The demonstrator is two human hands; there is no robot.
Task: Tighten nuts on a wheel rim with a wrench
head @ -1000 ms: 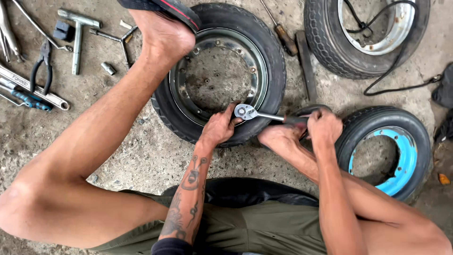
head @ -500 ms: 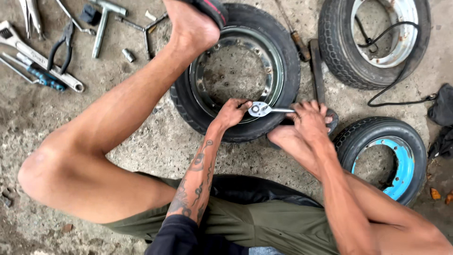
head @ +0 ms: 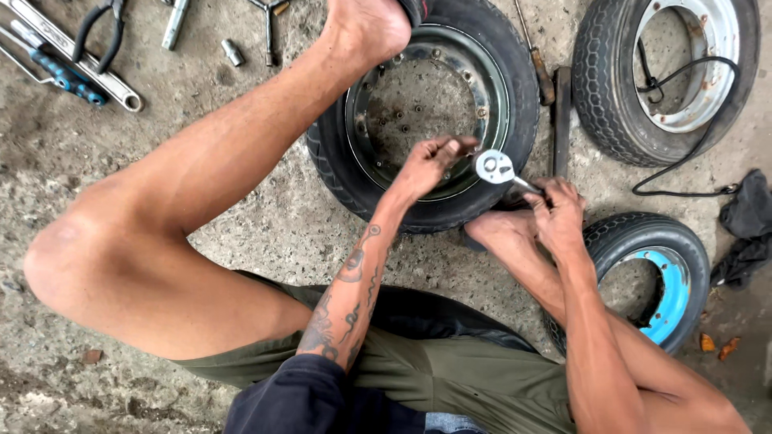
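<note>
Head view shows the right hand [head: 556,215] closed around the handle of a shiny metal ratchet wrench [head: 497,169], whose round head sits on the dark steel rim [head: 492,96] of a black rubber tyre [head: 527,80] lying flat on the rough concrete floor [head: 265,233]. The left hand [head: 426,165] rests with bent fingers on the rim edge just beside the wrench head, holding nothing. A bare foot [head: 366,28] presses on the tyre's far side, and near the right arm lies a smaller tyre with a blue rim [head: 679,289].
</note>
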